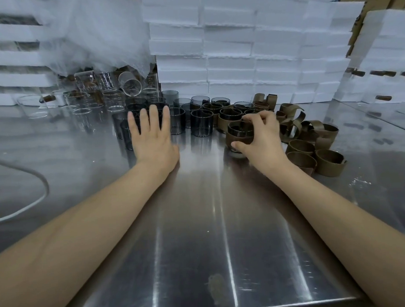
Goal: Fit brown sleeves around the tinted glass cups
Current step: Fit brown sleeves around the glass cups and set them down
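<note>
While the head view is showing both forearms stretched out over the steel table (200, 223), the right hand (263, 134) is gripping a tinted glass cup (240, 128) that is already wearing a brown sleeve (235, 140); thumb is pressing low on the near side, fingers are curling over the far rim. That cup is standing upright on the table, right of centre, just in front of a cluster of other sleeved cups (230, 116).

Left hand (153, 137) is lying palm down, fingers straight and spread, holding nothing; fingertips are reaching over the bare tinted cups (201, 122) grouped left of the sleeved ones; probably touching the nearest, but blur is making contact hard to confirm.

Loose sleeves (312, 146) are piling up just right of the right hand, some closed into rings, some lying uncurled.

Clear glass cups (90, 102) are sitting further back on the left, one tipped on its side, under a drape of plastic film (103, 34); white foam boxes (238, 47) are stacking up behind everything; a white cable (25, 207) is looping across the table's left edge.
</note>
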`<state>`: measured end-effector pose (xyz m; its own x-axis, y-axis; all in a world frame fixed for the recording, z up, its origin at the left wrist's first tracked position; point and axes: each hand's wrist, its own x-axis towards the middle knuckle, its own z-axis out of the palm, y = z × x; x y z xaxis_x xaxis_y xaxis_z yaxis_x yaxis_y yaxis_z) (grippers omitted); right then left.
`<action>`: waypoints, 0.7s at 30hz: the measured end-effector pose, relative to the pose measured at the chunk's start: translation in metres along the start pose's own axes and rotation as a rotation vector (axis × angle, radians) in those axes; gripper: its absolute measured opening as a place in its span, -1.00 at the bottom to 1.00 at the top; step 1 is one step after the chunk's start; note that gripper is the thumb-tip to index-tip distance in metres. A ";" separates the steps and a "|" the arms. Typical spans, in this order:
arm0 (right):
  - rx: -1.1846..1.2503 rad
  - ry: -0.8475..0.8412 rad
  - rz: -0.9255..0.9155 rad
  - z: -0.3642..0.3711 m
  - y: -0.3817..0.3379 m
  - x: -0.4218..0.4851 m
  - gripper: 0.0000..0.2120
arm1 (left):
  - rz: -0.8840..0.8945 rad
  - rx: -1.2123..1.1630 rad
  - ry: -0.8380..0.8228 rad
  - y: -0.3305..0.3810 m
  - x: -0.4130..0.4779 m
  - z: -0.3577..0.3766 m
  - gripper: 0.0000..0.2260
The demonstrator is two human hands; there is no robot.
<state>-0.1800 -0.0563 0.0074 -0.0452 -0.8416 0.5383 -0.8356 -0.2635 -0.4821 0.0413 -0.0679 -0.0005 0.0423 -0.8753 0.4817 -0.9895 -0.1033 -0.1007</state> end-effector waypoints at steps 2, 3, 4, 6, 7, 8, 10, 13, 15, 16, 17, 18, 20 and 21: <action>0.006 0.087 -0.082 -0.002 -0.006 -0.001 -0.62 | -0.028 -0.012 -0.024 -0.002 0.001 0.002 -0.27; 0.056 0.093 -0.097 -0.003 -0.010 -0.002 -0.73 | -0.030 -0.019 -0.036 -0.001 0.001 0.002 -0.27; 0.100 0.070 -0.101 -0.003 -0.013 -0.003 -0.82 | -0.027 -0.026 -0.042 0.000 0.001 0.002 -0.27; 0.075 -0.002 -0.105 0.000 -0.017 -0.006 -0.87 | -0.008 -0.052 -0.032 0.003 0.000 0.001 -0.28; 0.039 -0.044 -0.109 0.003 -0.017 -0.008 -0.86 | 0.007 -0.068 -0.018 0.003 -0.001 0.000 -0.28; 0.017 -0.082 -0.108 0.005 -0.016 -0.009 -0.85 | 0.026 -0.086 -0.001 0.005 -0.001 -0.001 -0.29; -0.002 -0.122 -0.077 0.007 -0.013 -0.009 -0.81 | 0.074 -0.141 0.033 0.008 -0.003 -0.003 -0.30; 0.000 -0.122 -0.018 0.006 -0.004 -0.003 -0.78 | 0.201 -0.274 0.098 0.015 -0.007 -0.010 -0.34; 0.026 -0.111 0.011 0.007 0.002 0.001 -0.76 | 0.359 -0.376 0.163 0.021 -0.011 -0.015 -0.41; 0.020 -0.104 0.024 0.007 0.004 0.002 -0.75 | 0.432 -0.427 0.195 0.024 -0.014 -0.016 -0.44; 0.010 -0.097 0.039 0.008 0.006 0.002 -0.74 | 0.485 -0.472 0.218 0.027 -0.016 -0.017 -0.47; 0.011 -0.091 0.059 0.009 0.008 0.003 -0.73 | 0.521 -0.511 0.230 0.030 -0.018 -0.017 -0.48; 0.037 -0.085 0.093 0.011 0.010 0.003 -0.72 | 0.549 -0.587 0.222 0.036 -0.021 -0.014 -0.47; 0.046 -0.087 0.102 0.011 0.010 0.003 -0.72 | 0.544 -0.628 0.213 0.037 -0.021 -0.012 -0.44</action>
<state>-0.1823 -0.0670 -0.0038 -0.0792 -0.9024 0.4235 -0.8031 -0.1939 -0.5634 0.0020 -0.0478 -0.0041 -0.4246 -0.6135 0.6659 -0.7603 0.6409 0.1057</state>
